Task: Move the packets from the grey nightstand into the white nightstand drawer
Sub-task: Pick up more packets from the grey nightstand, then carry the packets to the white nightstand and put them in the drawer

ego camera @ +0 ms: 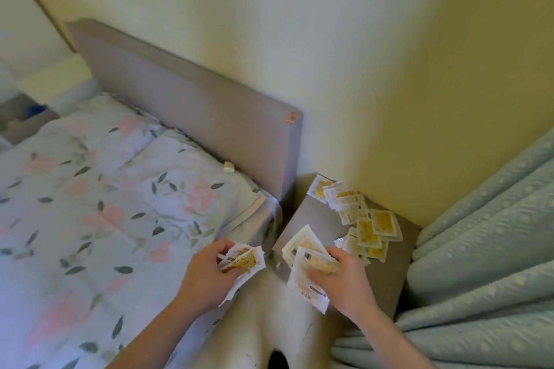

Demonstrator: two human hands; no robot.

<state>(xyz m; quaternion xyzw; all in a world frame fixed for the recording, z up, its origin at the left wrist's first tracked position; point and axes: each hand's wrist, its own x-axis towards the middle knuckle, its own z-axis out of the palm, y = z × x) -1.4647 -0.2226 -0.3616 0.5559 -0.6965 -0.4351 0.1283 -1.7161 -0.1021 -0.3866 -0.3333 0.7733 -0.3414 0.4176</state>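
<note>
Packets [358, 220] lie in a loose pile on the grey nightstand [386, 275], which stands in the corner between the bed [75, 219] and the curtain [485, 249]. They are small, flat and square, white at the edges with a yellow middle. Some overlap, and some lean at the back near the wall [359, 69]. The print on them is too small and blurred to read.

The left hand [209, 269] is curled round a bunch of packets [242, 259], held over the edge of the bed. The right hand [341, 275] grips a bigger bunch [305, 257], spread like a fan, over the front of the nightstand. Dark marks show on these, but I cannot read them.

The bed has a sheet with pink flowers and green leaves, and 2 pillows [180, 183] in the same cloth. A grey headboard [192, 105] stands behind them, touching the wall. The curtain is pale green with a bumpy pattern and hangs in folds just beside the nightstand.
</note>
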